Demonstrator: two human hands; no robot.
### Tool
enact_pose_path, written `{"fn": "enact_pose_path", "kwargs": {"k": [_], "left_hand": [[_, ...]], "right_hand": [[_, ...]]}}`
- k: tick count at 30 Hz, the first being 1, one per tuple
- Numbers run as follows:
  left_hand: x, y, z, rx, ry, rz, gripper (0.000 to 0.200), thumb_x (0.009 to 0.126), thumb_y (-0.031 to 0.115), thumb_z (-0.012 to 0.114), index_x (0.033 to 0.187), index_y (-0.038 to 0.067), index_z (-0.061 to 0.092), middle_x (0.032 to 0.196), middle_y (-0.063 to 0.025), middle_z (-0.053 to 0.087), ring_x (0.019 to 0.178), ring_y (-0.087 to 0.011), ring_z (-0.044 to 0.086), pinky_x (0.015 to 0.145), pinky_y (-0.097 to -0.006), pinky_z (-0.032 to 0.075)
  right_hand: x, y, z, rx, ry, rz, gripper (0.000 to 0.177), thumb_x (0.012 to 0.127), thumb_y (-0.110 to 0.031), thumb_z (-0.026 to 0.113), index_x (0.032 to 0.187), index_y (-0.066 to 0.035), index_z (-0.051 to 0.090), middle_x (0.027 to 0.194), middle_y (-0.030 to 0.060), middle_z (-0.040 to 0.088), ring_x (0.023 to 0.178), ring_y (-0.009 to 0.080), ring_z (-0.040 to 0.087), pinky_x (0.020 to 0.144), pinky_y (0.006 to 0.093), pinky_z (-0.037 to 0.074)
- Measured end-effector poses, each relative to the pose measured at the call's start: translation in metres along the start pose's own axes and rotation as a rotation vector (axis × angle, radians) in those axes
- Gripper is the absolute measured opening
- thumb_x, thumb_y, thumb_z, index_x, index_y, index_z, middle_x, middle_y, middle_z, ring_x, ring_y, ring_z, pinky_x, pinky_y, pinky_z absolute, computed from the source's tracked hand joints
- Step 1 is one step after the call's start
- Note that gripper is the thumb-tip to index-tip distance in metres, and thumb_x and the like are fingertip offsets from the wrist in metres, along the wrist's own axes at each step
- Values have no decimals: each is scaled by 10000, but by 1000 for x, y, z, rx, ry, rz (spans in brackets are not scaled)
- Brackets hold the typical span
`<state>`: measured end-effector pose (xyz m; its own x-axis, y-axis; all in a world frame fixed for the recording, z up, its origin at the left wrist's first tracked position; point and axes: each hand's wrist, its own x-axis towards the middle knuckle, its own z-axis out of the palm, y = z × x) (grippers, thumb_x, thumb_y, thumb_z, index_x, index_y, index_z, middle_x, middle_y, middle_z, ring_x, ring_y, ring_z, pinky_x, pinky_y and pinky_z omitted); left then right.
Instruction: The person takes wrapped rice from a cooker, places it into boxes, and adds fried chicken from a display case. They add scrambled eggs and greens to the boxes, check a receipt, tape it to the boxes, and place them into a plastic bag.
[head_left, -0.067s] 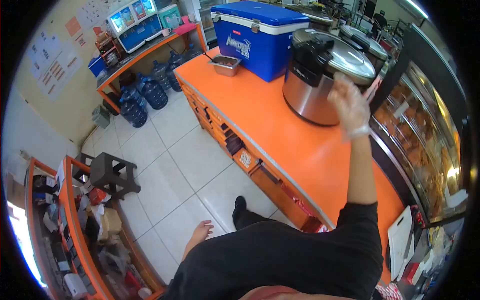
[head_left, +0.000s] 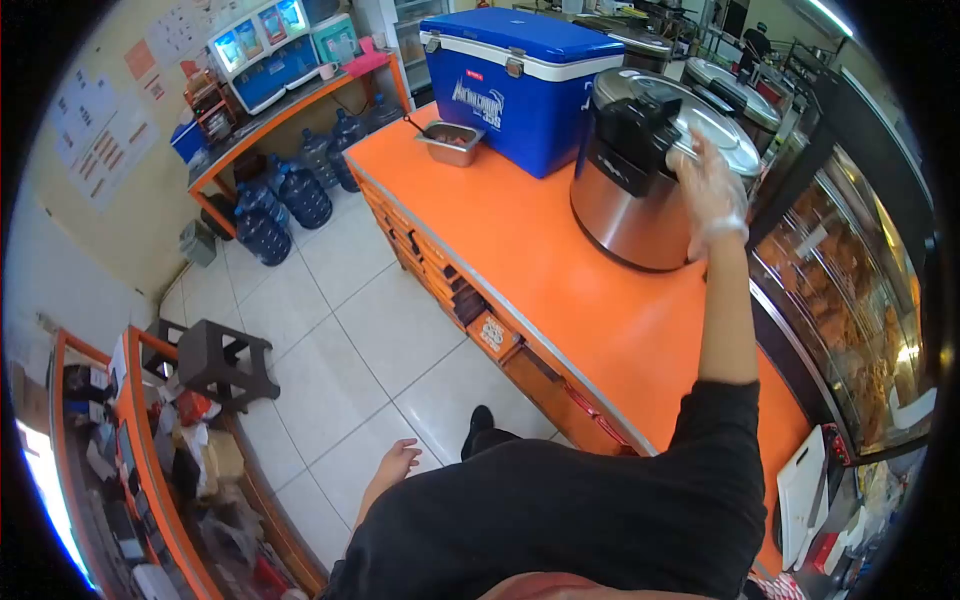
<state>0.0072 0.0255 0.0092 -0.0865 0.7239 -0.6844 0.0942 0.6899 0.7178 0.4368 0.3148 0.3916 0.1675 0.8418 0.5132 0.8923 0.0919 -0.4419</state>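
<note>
Two hands are visible: the gloved right hand [head_left: 711,190] has its fingers partly bent at the lid [head_left: 716,118] of the cooker [head_left: 622,225], and I cannot tell whether they grip it, while the left hand [head_left: 398,461] hangs half open with nothing in it. The cooker stands on the orange counter [head_left: 560,275], between the blue cooler [head_left: 535,125] and the display case [head_left: 840,270], and a pan [head_left: 452,155] is just beside the cooler.

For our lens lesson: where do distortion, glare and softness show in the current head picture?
Head view: display case bows near the dark border; head view: glare brightens the cooker lid; head view: small print on wall papers is too soft to read.
</note>
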Motion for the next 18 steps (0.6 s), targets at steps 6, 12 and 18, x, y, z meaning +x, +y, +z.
{"fn": "enact_pose_path", "kwargs": {"k": [6,12,18], "left_hand": [[61,161,-116,15,87,47,390,841,257,490,1188,79,486,1015,-60,599,824,-143,554,720,-291,420],[163,319,-121,12,-116,395,334,862,175,497,1173,52,491,1069,-71,578,914,-141,540,800,-276,425],[178,600,-2,528,-509,1506,434,804,150,555,1197,2,450,1193,-141,506,1118,-259,467,955,-373,343]], "right_hand": [[130,-22,125,235,-20,227,677,760,-332,629,1339,-125,347,1251,207,476,1141,325,480,948,388,372],[127,-47,130,1090,95,373,728,697,53,651,1336,-120,347,989,133,564,926,220,556,819,331,451],[151,-57,112,850,240,332,758,657,48,674,1331,-94,360,928,129,602,836,207,591,811,309,461]]}}
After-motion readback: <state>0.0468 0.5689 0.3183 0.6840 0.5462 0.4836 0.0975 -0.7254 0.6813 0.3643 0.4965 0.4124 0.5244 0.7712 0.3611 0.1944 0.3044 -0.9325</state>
